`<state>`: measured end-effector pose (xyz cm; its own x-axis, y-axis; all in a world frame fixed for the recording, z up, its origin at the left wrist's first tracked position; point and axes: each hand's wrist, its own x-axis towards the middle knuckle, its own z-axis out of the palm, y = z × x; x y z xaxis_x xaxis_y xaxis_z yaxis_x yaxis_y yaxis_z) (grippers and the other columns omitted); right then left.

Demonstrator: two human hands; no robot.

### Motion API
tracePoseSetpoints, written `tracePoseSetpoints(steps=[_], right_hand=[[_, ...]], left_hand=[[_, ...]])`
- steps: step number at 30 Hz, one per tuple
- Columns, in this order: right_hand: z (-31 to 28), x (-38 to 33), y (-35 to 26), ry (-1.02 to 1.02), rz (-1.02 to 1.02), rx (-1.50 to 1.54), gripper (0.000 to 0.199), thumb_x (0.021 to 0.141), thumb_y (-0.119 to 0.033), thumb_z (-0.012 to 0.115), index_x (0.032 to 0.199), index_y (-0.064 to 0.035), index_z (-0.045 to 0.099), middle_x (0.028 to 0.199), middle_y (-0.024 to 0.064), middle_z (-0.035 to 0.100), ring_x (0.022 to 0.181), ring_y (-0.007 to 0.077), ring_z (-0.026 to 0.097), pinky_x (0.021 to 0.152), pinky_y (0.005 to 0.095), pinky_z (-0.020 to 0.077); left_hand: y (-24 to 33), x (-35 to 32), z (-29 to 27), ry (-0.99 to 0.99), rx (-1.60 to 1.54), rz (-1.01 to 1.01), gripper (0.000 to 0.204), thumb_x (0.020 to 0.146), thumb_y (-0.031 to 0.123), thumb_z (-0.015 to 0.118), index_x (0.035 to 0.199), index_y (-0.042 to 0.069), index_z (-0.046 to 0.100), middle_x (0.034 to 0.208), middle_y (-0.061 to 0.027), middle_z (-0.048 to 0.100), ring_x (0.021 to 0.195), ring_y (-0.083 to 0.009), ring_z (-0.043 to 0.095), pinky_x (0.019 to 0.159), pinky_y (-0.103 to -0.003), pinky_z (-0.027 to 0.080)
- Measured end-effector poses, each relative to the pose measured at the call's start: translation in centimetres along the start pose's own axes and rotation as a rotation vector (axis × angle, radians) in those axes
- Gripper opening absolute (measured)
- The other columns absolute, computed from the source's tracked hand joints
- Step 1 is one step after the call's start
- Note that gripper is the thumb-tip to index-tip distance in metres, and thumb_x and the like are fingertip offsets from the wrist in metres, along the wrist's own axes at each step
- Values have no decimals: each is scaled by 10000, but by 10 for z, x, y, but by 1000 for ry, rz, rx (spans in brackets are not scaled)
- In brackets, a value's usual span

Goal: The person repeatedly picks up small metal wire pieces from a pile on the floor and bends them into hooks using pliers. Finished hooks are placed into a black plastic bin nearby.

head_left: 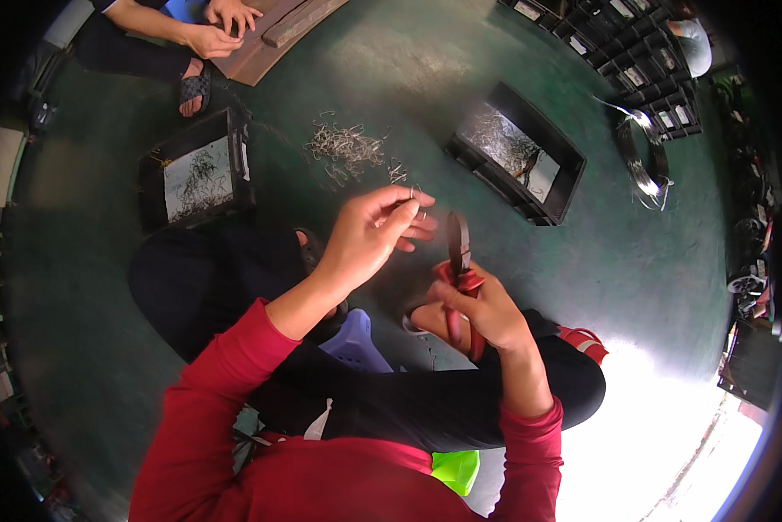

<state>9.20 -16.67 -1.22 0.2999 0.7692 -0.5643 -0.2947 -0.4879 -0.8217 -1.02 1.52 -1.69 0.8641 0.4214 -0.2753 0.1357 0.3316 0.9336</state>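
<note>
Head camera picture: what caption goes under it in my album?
Left hand pinches a small wire piece; right hand grips red-handled pliers.

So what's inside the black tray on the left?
The black tray holds a pale lining strewn with thin bent wire pieces. Its near wall hides the bottom edge, and the pieces are too small to count.

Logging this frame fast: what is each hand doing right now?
Left hand: closed, pinching a small bent wire piece between its fingertips.
Right hand: closed around the red-handled pliers.
</note>
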Motion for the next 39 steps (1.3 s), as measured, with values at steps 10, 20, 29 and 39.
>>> tracePoseSetpoints(steps=[10,20,29,39], right_hand=[[10,-4,-4,-439,180,598,518,936,-270,626,1321,13,426,1184,139,610,1102,260,594,911,398,487],[10,-7,-6,-501,181,731,496,932,-282,627,1289,13,449,1121,167,626,1106,298,601,892,398,493],[8,-6,1,39,84,-139,297,915,-276,634,1005,-3,560,777,94,630,733,171,621,681,302,476],[9,-7,0,46,61,-207,346,894,-297,660,1049,-10,544,752,37,599,670,107,572,630,277,470]], left_hand=[[-7,1,10,-54,-175,158,248,997,161,510,1154,11,629,1084,-105,658,985,-174,648,844,-307,536],[-17,2,10,-68,33,374,239,1006,77,442,1144,-34,602,1118,-159,652,1023,-271,658,894,-358,553],[13,8,-13,-77,-55,-61,451,1007,355,466,1249,-13,565,1011,-117,653,891,-185,655,775,-310,536],[14,0,-9,-99,247,1,201,961,124,561,1071,-10,664,801,-65,671,641,-93,629,559,-208,479]])
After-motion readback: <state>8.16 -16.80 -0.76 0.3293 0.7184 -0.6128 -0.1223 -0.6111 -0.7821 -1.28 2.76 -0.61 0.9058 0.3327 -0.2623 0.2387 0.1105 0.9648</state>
